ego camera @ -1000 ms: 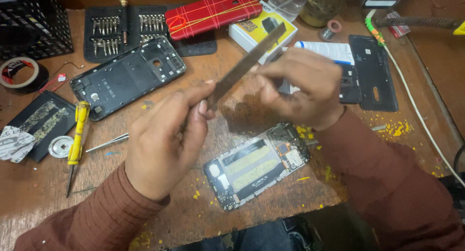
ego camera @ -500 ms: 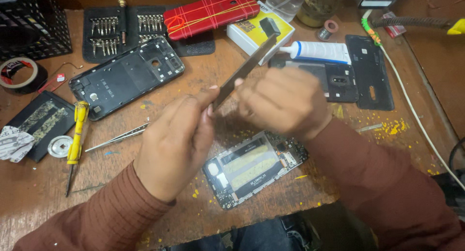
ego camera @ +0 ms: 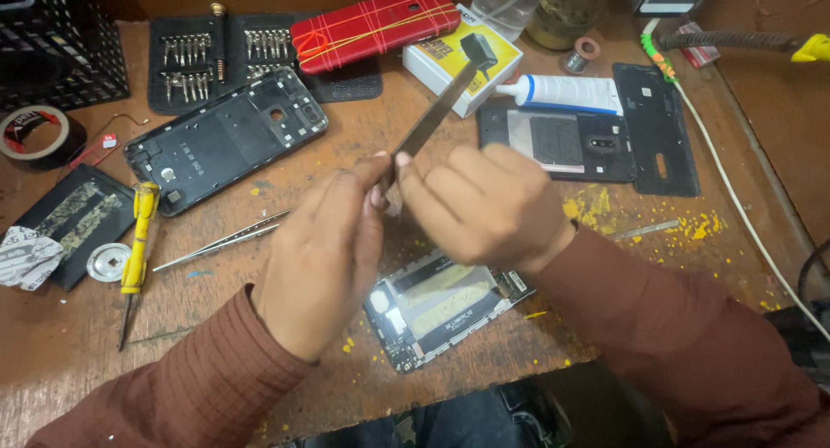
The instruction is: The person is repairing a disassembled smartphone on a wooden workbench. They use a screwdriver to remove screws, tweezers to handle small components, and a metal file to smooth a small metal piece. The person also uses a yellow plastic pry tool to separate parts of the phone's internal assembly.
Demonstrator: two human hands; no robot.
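Metal blade (ego camera: 432, 119) pinched (tilted) by both hands: left hand (ego camera: 324, 258); right hand (ego camera: 484, 206).

Both hands met above the wooden counter (ego camera: 415, 145): the left hand (ego camera: 322, 262) and the right hand (ego camera: 488, 208) pinched the lower end of a flat metal blade (ego camera: 432, 119), which slanted up and away from them. Below them lay an opened phone body (ego camera: 441, 305) with its insides showing. A black phone frame (ego camera: 226, 138), tweezers (ego camera: 223, 240) and a yellow screwdriver (ego camera: 137, 240) lay to the left; a white tube (ego camera: 562, 93) lay beyond the right hand
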